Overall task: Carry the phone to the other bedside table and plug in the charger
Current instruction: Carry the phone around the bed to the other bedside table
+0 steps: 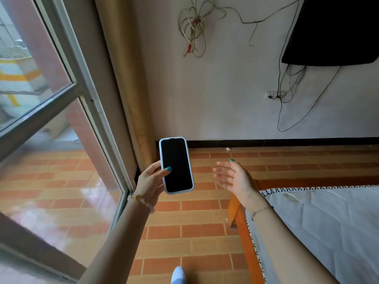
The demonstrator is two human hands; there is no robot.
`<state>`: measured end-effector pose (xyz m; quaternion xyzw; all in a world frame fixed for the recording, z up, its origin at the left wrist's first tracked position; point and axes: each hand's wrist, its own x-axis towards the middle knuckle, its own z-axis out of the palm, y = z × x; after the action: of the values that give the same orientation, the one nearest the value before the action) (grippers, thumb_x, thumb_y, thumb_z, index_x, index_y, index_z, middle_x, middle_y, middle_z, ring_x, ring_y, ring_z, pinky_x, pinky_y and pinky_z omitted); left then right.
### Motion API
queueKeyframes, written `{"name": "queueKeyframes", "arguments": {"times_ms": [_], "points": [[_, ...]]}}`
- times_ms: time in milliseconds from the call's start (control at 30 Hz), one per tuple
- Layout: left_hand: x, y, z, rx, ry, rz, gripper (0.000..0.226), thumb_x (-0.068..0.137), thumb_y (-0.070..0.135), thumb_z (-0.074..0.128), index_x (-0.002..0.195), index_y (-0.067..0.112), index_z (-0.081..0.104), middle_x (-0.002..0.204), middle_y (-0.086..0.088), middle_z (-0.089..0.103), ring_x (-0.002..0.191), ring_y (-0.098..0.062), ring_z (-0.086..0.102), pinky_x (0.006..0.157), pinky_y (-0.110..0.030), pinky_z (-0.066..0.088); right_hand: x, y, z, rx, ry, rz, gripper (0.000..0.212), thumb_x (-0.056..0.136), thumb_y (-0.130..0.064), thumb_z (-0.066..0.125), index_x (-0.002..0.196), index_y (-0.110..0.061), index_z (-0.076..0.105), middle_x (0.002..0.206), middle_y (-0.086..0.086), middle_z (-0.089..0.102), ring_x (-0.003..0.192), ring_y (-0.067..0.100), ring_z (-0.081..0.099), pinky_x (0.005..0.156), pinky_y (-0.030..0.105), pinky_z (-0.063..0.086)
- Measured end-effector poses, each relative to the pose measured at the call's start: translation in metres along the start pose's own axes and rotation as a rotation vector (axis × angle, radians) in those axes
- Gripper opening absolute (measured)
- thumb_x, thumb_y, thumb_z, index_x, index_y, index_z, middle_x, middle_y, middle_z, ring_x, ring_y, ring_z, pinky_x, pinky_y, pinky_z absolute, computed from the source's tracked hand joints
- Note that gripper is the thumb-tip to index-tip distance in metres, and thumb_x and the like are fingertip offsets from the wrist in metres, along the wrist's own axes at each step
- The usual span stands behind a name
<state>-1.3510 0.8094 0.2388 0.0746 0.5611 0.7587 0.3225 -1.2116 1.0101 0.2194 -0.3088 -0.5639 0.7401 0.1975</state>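
A phone (pixel 176 165) with a dark screen and a pale blue case is held upright in front of me, above the tiled floor. My left hand (pixel 150 180) grips its lower left edge, thumb resting on the screen. My right hand (pixel 233 175) hovers to the right of the phone, fingers spread, holding nothing. No charger and no bedside table are in view.
A bed corner (pixel 320 218) with a white sheet and orange wooden frame lies at the right. A glass door (pixel 51 103) and curtain (pixel 131 85) stand at the left. On the far wall hang a dark TV (pixel 336 29), loose cables (pixel 193 27) and a socket (pixel 274 95). Tiled floor (pixel 194 232) runs between.
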Motion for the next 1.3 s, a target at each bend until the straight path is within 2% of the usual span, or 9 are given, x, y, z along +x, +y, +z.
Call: {"name": "queueKeyframes", "arguments": {"times_ms": [133, 267, 333, 400, 500, 700, 833, 1167, 1300], "points": [[0.083, 0.033, 0.005, -0.001, -0.024, -0.008, 0.037, 0.078, 0.005, 0.066, 0.115, 0.006, 0.060, 0.108, -0.021, 0.067, 0.087, -0.030, 0.069, 0.055, -0.030, 0.057, 0.080, -0.031, 0.021, 0.008, 0.010, -0.027, 0.037, 0.097, -0.036, 0.041, 0.099, -0.013, 0.070, 0.089, 0.004, 0.076, 0.081, 0.019, 0.071, 0.078, 0.036, 0.056], [0.159, 0.060, 0.014, 0.011, -0.065, 0.003, 0.036, 0.079, 0.007, 0.065, 0.114, 0.006, 0.061, 0.110, -0.021, 0.067, 0.092, -0.032, 0.069, 0.060, -0.034, 0.058, 0.153, -0.056, 0.030, 0.039, 0.045, -0.050, 0.037, 0.096, -0.040, 0.041, 0.097, -0.017, 0.071, 0.086, 0.000, 0.077, 0.080, 0.016, 0.072, 0.072, 0.032, 0.055], [0.192, 0.069, 0.020, 0.023, -0.055, -0.010, 0.034, 0.079, 0.008, 0.066, 0.113, 0.008, 0.062, 0.106, -0.019, 0.069, 0.087, -0.030, 0.071, 0.053, -0.031, 0.057, 0.184, -0.063, 0.028, 0.050, 0.055, -0.050, 0.037, 0.096, -0.041, 0.042, 0.096, -0.018, 0.071, 0.087, -0.001, 0.077, 0.079, 0.015, 0.072, 0.071, 0.031, 0.055], [0.223, 0.073, 0.025, 0.014, -0.044, -0.024, 0.030, 0.078, 0.008, 0.067, 0.109, 0.010, 0.064, 0.102, -0.016, 0.072, 0.085, -0.028, 0.071, 0.052, -0.029, 0.056, 0.213, -0.068, 0.024, 0.056, 0.068, -0.046, 0.037, 0.096, -0.041, 0.042, 0.097, -0.017, 0.071, 0.088, 0.000, 0.077, 0.079, 0.015, 0.073, 0.071, 0.032, 0.055], [0.270, 0.076, 0.036, 0.012, -0.040, -0.043, 0.028, 0.079, 0.007, 0.066, 0.106, 0.012, 0.065, 0.096, -0.011, 0.074, 0.089, -0.028, 0.071, 0.060, -0.032, 0.058, 0.258, -0.073, 0.016, 0.079, 0.094, -0.038, 0.037, 0.095, -0.041, 0.044, 0.096, -0.017, 0.071, 0.087, 0.000, 0.077, 0.078, 0.015, 0.073, 0.069, 0.031, 0.056], [0.365, 0.074, 0.071, 0.020, -0.024, -0.074, 0.026, 0.079, 0.007, 0.066, 0.104, 0.014, 0.067, 0.091, -0.008, 0.076, 0.083, -0.024, 0.072, 0.055, -0.030, 0.058, 0.356, -0.087, -0.006, 0.075, 0.101, -0.017, 0.038, 0.095, -0.041, 0.043, 0.099, -0.016, 0.071, 0.089, 0.001, 0.077, 0.079, 0.016, 0.073, 0.072, 0.032, 0.056], [0.432, 0.074, 0.109, 0.036, -0.029, -0.080, 0.021, 0.080, 0.006, 0.065, 0.099, 0.012, 0.066, 0.095, -0.012, 0.073, 0.080, -0.024, 0.073, 0.054, -0.030, 0.058, 0.422, -0.109, -0.032, 0.101, 0.121, -0.017, 0.040, 0.095, -0.043, 0.044, 0.102, -0.014, 0.071, 0.094, 0.003, 0.077, 0.085, 0.019, 0.073, 0.075, 0.034, 0.055], [0.583, 0.082, 0.234, 0.057, -0.134, -0.093, 0.015, 0.078, 0.005, 0.067, 0.091, 0.011, 0.065, 0.077, -0.008, 0.076, 0.071, -0.022, 0.073, 0.052, -0.028, 0.057, 0.546, -0.163, -0.119, 0.142, 0.209, -0.019, 0.039, 0.096, -0.041, 0.042, 0.104, -0.014, 0.069, 0.092, 0.002, 0.077, 0.088, 0.019, 0.072, 0.074, 0.033, 0.055], [0.631, 0.073, 0.284, 0.109, -0.231, -0.094, 0.017, 0.079, 0.004, 0.065, 0.091, 0.016, 0.066, 0.081, -0.006, 0.076, 0.076, -0.024, 0.072, 0.065, -0.036, 0.059, 0.577, -0.176, -0.156, 0.146, 0.292, -0.026, 0.040, 0.096, -0.040, 0.042, 0.104, -0.013, 0.070, 0.094, 0.004, 0.077, 0.090, 0.021, 0.072, 0.071, 0.031, 0.056]]}}
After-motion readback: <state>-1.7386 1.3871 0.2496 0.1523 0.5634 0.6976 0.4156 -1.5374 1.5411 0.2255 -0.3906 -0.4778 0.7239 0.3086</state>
